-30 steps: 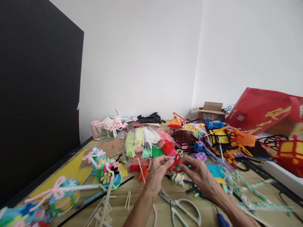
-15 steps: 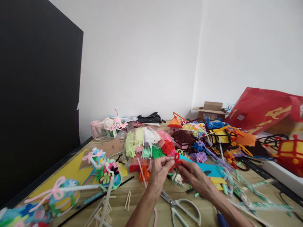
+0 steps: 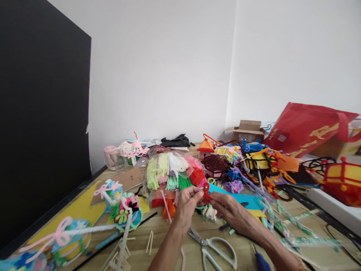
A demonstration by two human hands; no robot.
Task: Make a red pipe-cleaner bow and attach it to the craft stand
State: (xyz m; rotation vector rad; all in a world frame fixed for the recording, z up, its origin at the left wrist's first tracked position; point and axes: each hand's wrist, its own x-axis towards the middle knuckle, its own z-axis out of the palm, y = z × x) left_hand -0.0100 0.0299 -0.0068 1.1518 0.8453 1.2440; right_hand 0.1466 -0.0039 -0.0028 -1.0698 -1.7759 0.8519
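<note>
Between both hands is a red pipe cleaner [image 3: 206, 188] bent into a small upright loop with its ends crossing below. My left hand [image 3: 189, 199] pinches it from the left, thumb against fingertips. From the other side my right hand [image 3: 227, 207] grips its lower part between thumb and fingers. Grey-handled scissors [image 3: 207, 244] lie on the table under the wrists, blades partly behind the left forearm. A long pink pipe cleaner [image 3: 166, 205] runs behind the left forearm. Just beyond the hands sit bundles of coloured pipe cleaners [image 3: 176, 169] in clear bags.
Pipe-cleaner flowers and bows [image 3: 126, 210] stand at the left on yellow card. Finished lanterns [image 3: 216, 165] crowd the back right. A blue-handled tool [image 3: 262, 261] lies beside the right forearm. A red bag [image 3: 307, 130] leans at the far right; a black panel [image 3: 42, 113] stands left.
The view has turned slightly right, so everything sits a little farther left. The red loop has opened a bit, its crossing now visible. Both hands keep hold of it.
</note>
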